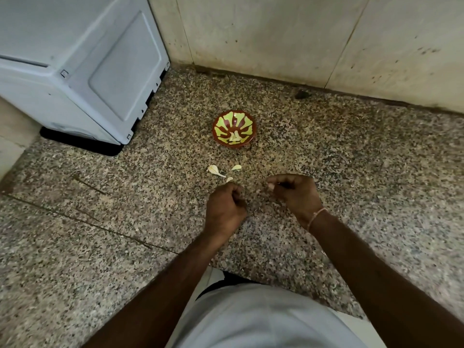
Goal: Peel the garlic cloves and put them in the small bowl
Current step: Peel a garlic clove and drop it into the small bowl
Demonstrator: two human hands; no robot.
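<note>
Your right hand [292,190] pinches a small pale garlic clove [270,187] at its fingertips; your left hand [226,205] is curled, and whether it holds anything cannot be told. The clove is probably light, firm and slick under papery skin, so pinch its ends. Peeled cloves [234,136] already lie in the small red bowl with green petal pattern [221,121], well ahead. Pale skin scraps [215,170] lie between on the speckled granite counter [351,151]; a white appliance [75,71] stands left.

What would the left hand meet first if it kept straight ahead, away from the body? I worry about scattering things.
Probably the small garlic piece lying just beyond the left hand, well before the small bowl; depth is hard to judge.
</note>
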